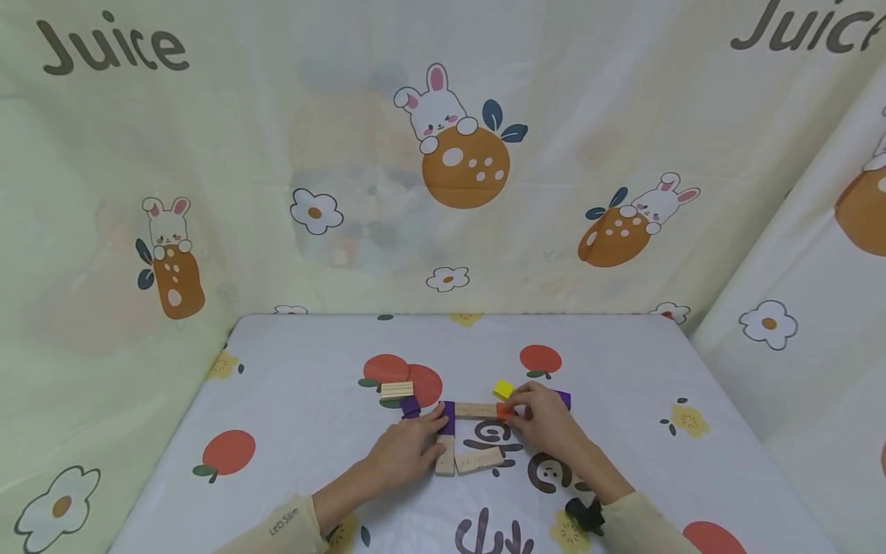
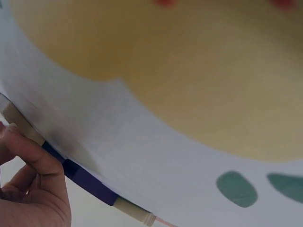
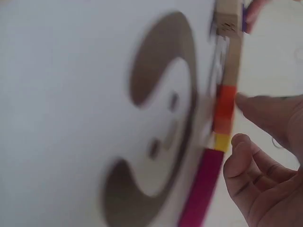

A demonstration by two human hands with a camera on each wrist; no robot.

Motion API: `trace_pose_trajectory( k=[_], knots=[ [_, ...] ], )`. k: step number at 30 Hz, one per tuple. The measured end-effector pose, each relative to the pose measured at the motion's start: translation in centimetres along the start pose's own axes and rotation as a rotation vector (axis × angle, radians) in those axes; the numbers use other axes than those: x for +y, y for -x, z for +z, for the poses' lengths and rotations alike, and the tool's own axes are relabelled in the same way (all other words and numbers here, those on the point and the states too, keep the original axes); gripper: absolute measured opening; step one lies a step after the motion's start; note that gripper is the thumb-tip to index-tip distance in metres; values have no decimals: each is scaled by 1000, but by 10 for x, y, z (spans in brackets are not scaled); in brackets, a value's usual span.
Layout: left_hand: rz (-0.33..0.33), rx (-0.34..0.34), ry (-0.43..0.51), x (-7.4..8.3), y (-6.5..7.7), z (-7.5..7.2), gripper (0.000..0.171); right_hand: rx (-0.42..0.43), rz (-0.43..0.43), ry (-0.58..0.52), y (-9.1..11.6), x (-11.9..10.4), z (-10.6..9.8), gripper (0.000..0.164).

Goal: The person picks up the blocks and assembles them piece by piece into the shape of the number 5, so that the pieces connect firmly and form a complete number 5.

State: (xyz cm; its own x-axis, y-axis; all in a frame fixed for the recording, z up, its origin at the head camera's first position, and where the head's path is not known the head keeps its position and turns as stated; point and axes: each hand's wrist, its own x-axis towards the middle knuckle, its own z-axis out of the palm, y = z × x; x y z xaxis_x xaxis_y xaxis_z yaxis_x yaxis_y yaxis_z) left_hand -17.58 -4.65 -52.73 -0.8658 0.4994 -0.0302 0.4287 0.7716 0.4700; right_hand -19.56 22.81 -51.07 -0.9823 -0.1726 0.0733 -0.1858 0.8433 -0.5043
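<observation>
In the head view, several blocks lie on the table in a cornered outline. My left hand (image 1: pixel 404 450) is at its left side, fingertips by a purple block (image 1: pixel 448 418) and thumb by the plain wooden block (image 1: pixel 445 455) below it. Across the top runs another wooden block (image 1: pixel 476 411), with an orange block (image 1: pixel 502 412) at its right end. My right hand (image 1: pixel 547 419) pinches the orange block between thumb and fingertips. The right wrist view shows the thumb tip against this orange block (image 3: pixel 224 109). A slanted wooden block (image 1: pixel 480 460) lies at the bottom.
Behind the right hand lie a yellow block (image 1: pixel 504 389) and a purple block (image 1: pixel 564 399), partly hidden. Left of the outline are a dark purple block (image 1: pixel 411 406) and pale wooden blocks (image 1: pixel 397 389). A black object (image 1: pixel 585 515) is by the right sleeve. A printed curtain (image 1: pixel 374 254) closes the back.
</observation>
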Motion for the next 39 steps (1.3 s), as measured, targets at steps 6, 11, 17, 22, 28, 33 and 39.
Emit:
trace_pose_trajectory(
  k=[6, 11, 17, 22, 28, 33, 39],
  knots=[
    [6, 4, -7, 0, 0, 0, 51, 73, 51, -20, -15, 8, -14, 24],
    [9, 9, -6, -1, 0, -1, 51, 80, 113, -44, -28, 13, -16, 33],
    [2, -3, 7, 0, 0, -1, 51, 59, 144, -63, -38, 13, -8, 35],
    [6, -1, 7, -2, 0, 0, 51, 11, 195, -95, -40, 9, 0, 37],
    [7, -3, -2, -3, 0, 1, 51, -10, 226, -95, -41, 6, 5, 38],
    [7, -6, 10, -3, -1, 1, 51, -15, 236, -60, -44, 5, 6, 39],
    [11, 3, -6, -3, -1, 1, 50, -27, 249, -32, -47, 5, 6, 41]
  ],
)
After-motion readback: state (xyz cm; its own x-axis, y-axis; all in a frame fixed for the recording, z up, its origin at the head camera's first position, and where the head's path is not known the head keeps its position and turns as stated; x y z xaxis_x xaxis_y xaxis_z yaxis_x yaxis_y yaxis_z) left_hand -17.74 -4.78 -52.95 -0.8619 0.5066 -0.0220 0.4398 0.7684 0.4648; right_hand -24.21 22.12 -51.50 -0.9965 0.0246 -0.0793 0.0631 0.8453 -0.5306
